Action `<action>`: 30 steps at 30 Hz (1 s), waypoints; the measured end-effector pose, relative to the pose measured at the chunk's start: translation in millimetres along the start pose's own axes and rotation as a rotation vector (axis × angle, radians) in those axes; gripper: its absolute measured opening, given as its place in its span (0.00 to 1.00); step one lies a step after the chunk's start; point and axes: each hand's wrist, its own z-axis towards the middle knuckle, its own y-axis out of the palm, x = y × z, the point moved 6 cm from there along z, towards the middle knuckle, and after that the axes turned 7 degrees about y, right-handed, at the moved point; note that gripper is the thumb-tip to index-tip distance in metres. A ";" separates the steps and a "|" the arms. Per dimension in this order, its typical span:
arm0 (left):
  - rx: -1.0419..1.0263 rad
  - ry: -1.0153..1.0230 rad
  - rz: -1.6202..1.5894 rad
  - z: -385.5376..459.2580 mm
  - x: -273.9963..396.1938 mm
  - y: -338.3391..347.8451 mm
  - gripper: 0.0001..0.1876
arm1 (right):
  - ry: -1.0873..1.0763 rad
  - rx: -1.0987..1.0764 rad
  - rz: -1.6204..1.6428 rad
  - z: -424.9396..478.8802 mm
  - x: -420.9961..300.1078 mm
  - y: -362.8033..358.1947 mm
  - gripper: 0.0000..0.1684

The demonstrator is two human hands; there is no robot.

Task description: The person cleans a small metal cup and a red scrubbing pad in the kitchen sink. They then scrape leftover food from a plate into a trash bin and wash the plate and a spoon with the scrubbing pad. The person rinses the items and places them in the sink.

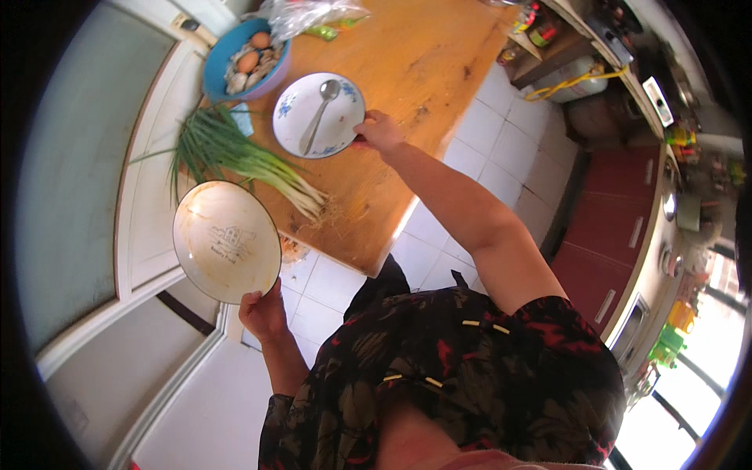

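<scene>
My left hand (264,311) grips the near rim of a cream plate (226,258) with a printed house, some writing and brownish smears on its face. My right hand (379,134) has the edge of a white plate with blue flowers (294,120) between thumb and fingers. A metal spoon (322,114) lies across that white plate, its bowl at the far side. Whether the white plate rests on the wooden table (376,217) or hangs just above it, I cannot tell. Between the two plates lies a bunch of green onions (258,167), roots towards me.
A blue basin (214,67) with eggs and garlic stands at the table's far left, beside a clear plastic bag (311,13). White floor tiles (493,147) run along the right. Beyond them are red cabinets (611,217). A white-framed door (158,158) borders the left.
</scene>
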 end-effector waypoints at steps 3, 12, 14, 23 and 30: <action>0.057 -0.063 0.047 45.0 -31.7 -35.8 0.37 | 0.105 0.120 -0.112 57.3 82.4 -24.0 0.23; -0.143 -0.181 0.254 62.3 -56.1 23.2 0.34 | 0.042 0.144 0.260 -85.6 56.0 -118.5 0.23; -0.242 -0.261 0.212 37.5 -73.3 56.2 0.34 | -0.015 0.166 0.276 -154.9 44.6 -157.8 0.24; -0.641 -0.700 0.419 -250.2 -143.5 192.1 0.36 | -0.221 0.652 0.497 -574.8 108.0 -345.9 0.24; -0.822 -1.153 0.605 -354.2 -344.1 259.3 0.34 | -0.128 1.226 0.621 -749.1 172.8 -419.3 0.25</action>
